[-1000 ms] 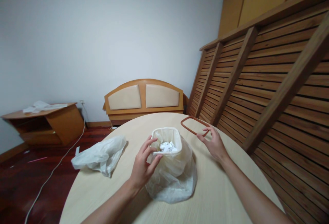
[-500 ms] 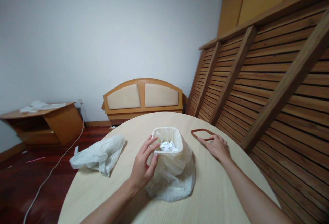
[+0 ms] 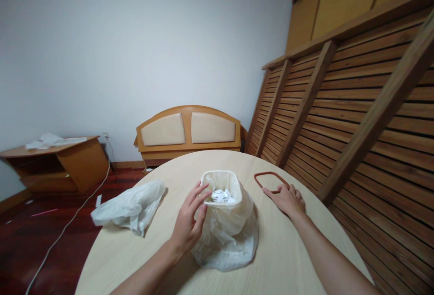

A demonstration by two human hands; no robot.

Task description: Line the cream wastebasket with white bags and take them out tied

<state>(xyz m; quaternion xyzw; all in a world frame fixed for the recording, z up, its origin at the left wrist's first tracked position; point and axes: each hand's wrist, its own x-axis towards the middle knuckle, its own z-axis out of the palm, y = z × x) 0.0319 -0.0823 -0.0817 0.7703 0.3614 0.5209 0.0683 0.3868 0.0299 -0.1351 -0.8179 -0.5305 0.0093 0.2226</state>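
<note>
A small bin (image 3: 221,198) lined with a whitish plastic bag (image 3: 227,245) stands upright on the round table in front of me. Crumpled white paper (image 3: 222,195) lies inside it, and the bag's skirt hangs loosely around the outside. My left hand (image 3: 190,218) rests against the bin's left rim, fingers spread and thumb at the near side. To the right, a brown rounded-square ring (image 3: 267,174), looking like a bin rim, lies on the tabletop. My right hand (image 3: 290,201) grips its near right corner, thumb along the near edge; some fingertips are hidden.
A crumpled white plastic bag (image 3: 132,209) lies at the left edge of the pale round table (image 3: 288,259). Beyond stand a headboard (image 3: 188,128) and a low wooden cabinet (image 3: 81,159). A slatted wooden panel (image 3: 339,105) leans at right. A cable (image 3: 68,222) crosses the floor.
The brown ring has shifted slightly right and turned a little under my right hand. My left hand stays at the bin's rim. The view has tilted slightly.
</note>
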